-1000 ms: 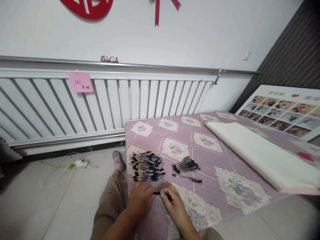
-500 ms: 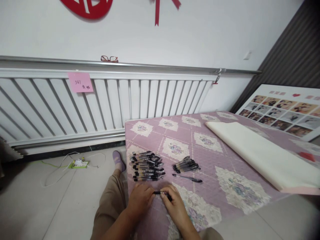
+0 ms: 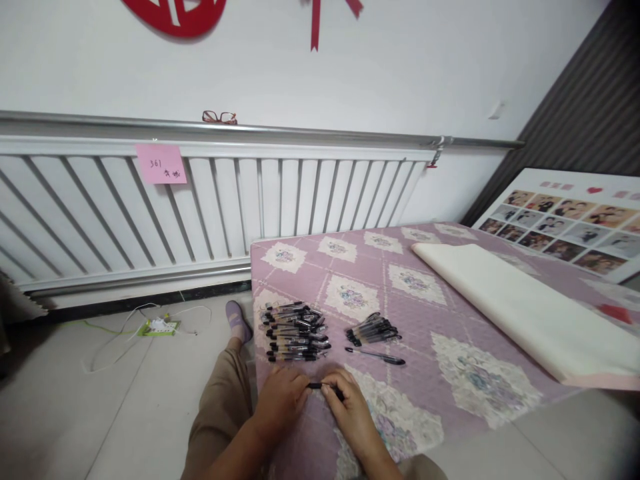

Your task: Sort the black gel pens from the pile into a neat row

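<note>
A black pen (image 3: pixel 315 385) lies level between my two hands, low over the near edge of the patterned cloth. My left hand (image 3: pixel 283 399) is closed around its left end. At the other end, the fingers and thumb of my right hand (image 3: pixel 349 405) pinch it, with a dark end showing by the palm. The middle stretch of the pen shows; the rest is covered by fingers. Just beyond my left hand is a large pile of black-capped pens (image 3: pixel 296 337). A smaller fanned bunch of pens (image 3: pixel 373 329) rests to its right, and one single pen (image 3: pixel 375 356) lies in front of that bunch.
The purple floral cloth (image 3: pixel 400 300) covers the surface. A cream folded sheet (image 3: pixel 515 313) lies on the right, before a photo board (image 3: pixel 560 227). Behind runs a white radiator (image 3: pixel 310 193) with glasses (image 3: pixel 219 118) above. A power strip (image 3: pixel 159 326) and cables are on the floor at left.
</note>
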### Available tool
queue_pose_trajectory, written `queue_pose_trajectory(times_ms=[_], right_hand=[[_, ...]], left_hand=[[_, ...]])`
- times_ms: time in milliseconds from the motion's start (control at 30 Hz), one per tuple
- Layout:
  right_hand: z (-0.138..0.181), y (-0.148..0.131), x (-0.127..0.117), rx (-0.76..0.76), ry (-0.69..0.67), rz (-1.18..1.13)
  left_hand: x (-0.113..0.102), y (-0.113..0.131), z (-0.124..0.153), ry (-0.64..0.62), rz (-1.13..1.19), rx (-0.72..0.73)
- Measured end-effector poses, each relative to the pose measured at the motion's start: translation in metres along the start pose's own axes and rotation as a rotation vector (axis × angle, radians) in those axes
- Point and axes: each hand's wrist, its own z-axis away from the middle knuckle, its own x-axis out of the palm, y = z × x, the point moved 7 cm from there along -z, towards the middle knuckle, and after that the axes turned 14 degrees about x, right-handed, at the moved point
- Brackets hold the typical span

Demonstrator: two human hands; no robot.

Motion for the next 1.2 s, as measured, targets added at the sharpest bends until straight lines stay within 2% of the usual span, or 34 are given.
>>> queue_pose_trajectory(times_ms=[133,267,533,767,1033,1200], right_hand=[[0.0,0.007,-0.001,0.019,-0.006,-0.052],[0.0,0.014,-0.003,0.084,0.053,-0.076],[0.001,-0.001,0.001,0.022,0.034,0.055],[0.0,0.004,-0.006,0.062,0.013,-0.114],[0.002,0.02,-0.009,0.244,0.062,-0.249],[0.002,0.022,-0.01,0.275,0.074,-0.311]], left_hand=[[0.002,-0.001,0.001,-0.003,-0.004,-0.005],[0.0,-0.001,0.002,0.034,0.006,0.011],[-0.002,0.0,0.0,0.013,0.002,0.009],[-0.001,-0.002,0.0,0.012,0.016,-0.013],[-0.002,-0.003,0.002,0.042,0.022,-0.039],[-0.001,-0.001,0.002,0.066,-0.011,0.017]])
